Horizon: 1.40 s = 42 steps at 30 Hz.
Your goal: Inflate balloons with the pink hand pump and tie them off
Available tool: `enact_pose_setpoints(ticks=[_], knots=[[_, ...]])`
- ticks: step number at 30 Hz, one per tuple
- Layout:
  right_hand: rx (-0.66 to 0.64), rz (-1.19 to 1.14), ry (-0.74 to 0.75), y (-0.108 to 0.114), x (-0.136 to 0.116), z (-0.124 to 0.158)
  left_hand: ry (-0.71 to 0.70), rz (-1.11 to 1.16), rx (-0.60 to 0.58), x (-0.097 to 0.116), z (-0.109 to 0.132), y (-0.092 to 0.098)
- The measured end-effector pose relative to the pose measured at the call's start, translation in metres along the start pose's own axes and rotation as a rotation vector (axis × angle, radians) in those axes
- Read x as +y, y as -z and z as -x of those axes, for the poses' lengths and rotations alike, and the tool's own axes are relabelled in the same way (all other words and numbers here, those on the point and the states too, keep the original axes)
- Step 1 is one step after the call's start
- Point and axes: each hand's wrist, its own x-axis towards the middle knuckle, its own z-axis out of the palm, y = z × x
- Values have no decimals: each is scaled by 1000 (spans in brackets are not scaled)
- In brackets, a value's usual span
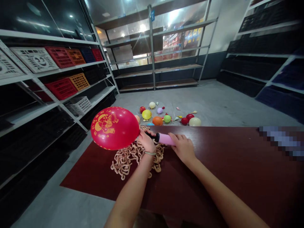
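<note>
- Left hand (pixel 146 141): closed at the neck of the red balloon, where it met the black end of the pump; a pale band (pixel 150 153) circled the wrist.
- Right hand (pixel 184 146): clamped around the far end of the pink pump (pixel 165 139), apart from the left hand.
- Red balloon (pixel 115 128): inflated, printed with a yellow figure, and held out to the left of the left hand, above the left part of the tabletop (pixel 225 167).
- Tan curled pieces (pixel 122 158): heaped loosely on the tabletop, beneath and around the left wrist.
- Floor (pixel 209 101): beyond the tabletop's far edge lay scattered balloons, among them an orange one (pixel 157 120), a yellow one (pixel 146 114) and a green one (pixel 167 118).
- Left shelving (pixel 89 65): carried white, red, orange and blue crates.
- Metal rack (pixel 153 63): stood against the far side.
</note>
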Motion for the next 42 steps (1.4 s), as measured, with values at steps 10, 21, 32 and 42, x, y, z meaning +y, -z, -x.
enact_pose_setpoints(ticks=[10,21,32,42], knots=[[167,143,-1,12,47,-9,-114,104,150,46,-37,16],[15,21,-53,10,-1,0,-30,17,39,-4,5,2],[-73,-78,36,7,10,-8,-105,103,-45,18,2,-9],[-34,-28,-58,7,30,-9,-281,-31,76,93,-55,25]])
